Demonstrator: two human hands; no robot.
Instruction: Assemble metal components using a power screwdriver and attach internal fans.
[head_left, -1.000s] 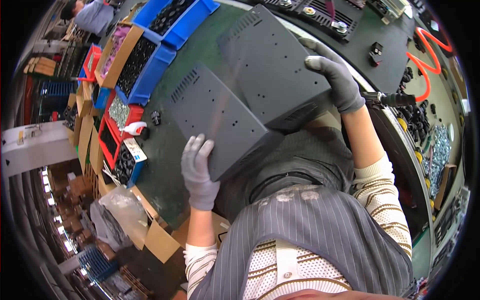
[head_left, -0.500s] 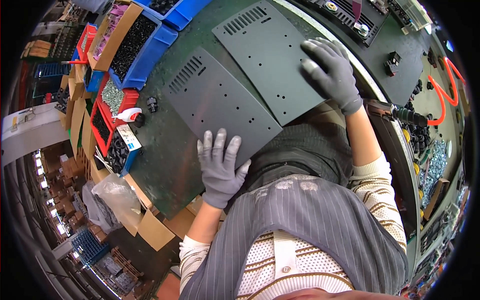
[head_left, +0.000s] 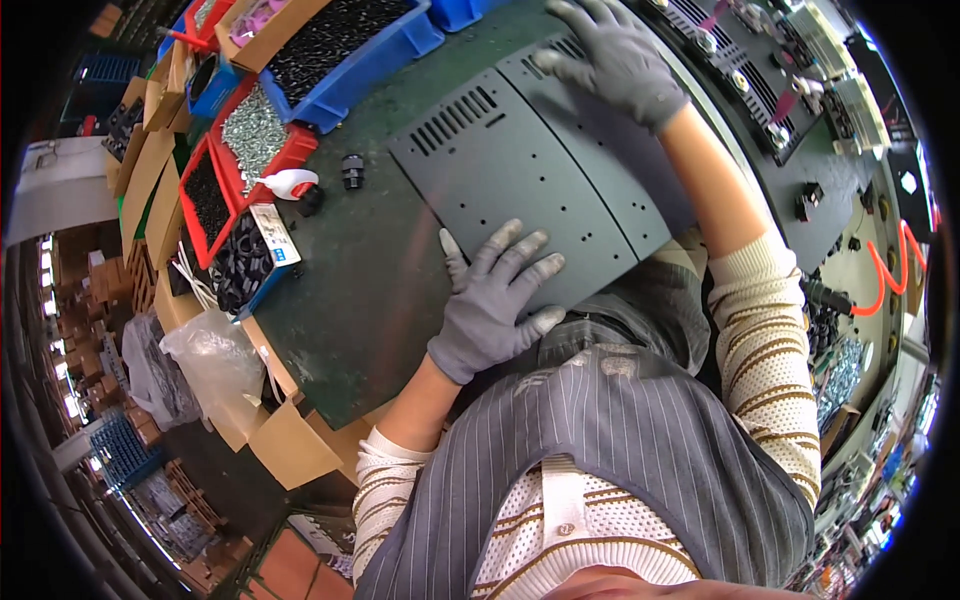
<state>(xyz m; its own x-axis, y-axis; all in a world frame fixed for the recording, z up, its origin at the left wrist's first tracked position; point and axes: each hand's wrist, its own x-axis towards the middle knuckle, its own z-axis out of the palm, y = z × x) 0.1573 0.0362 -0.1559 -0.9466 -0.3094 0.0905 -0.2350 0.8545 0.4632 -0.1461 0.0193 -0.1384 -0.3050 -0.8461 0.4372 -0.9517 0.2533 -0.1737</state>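
Observation:
Two dark grey metal panels lie side by side on the green worktop, their long edges together. The left panel (head_left: 530,190) shows a row of slots at its far end and several small holes. Across its near left corner rests my left hand (head_left: 497,300), grey-gloved, fingers spread flat. My right hand (head_left: 625,65), in a matching glove, is at the far end of the right panel (head_left: 640,200). Its fingers are stretched apart and cover some of the slots; whether they touch the metal I cannot tell. My right forearm hides more of that panel.
Left of the panels stand a blue bin (head_left: 360,50) of black screws, red bins (head_left: 285,150) of small hardware and a white bottle (head_left: 290,184). A black cylindrical fitting (head_left: 352,171) stands on the worktop (head_left: 340,330). An orange coiled hose (head_left: 880,280) hangs at right.
My right hand has moved to the far end of the right panel. The gap between the panels has closed. My left hand still lies on the left panel, and the view has shifted.

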